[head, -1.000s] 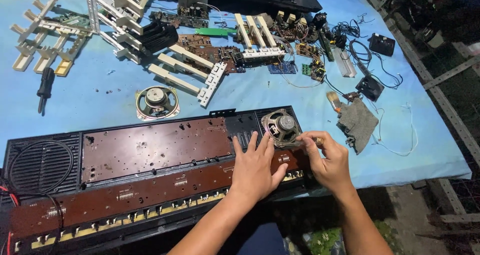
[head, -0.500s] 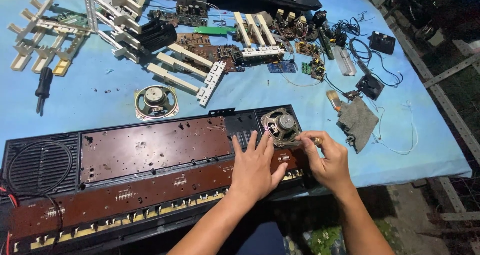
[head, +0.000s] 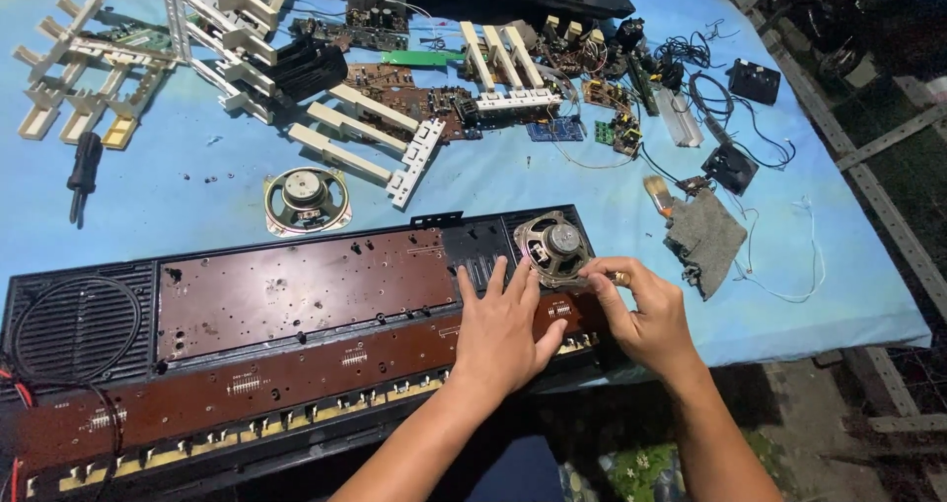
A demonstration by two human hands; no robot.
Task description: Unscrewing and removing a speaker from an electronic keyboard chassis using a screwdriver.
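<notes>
Fingers (head: 493, 285) of the left hand (head: 503, 329) lie spread and flat on the brown circuit board (head: 296, 290) inside the black keyboard case (head: 79, 315), gripping nothing. Just right, the right hand (head: 641, 315) pinches the rim of a round speaker (head: 554, 246) tilted at the case's right end, near the bench's (head: 829, 305) front right edge.

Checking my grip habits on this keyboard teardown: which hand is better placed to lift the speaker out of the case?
Probably the right hand: its fingertips already pinch the speaker at its rim. The left hand lies flat on the brown circuit board beside it, better suited to steadying the keyboard case.
</notes>
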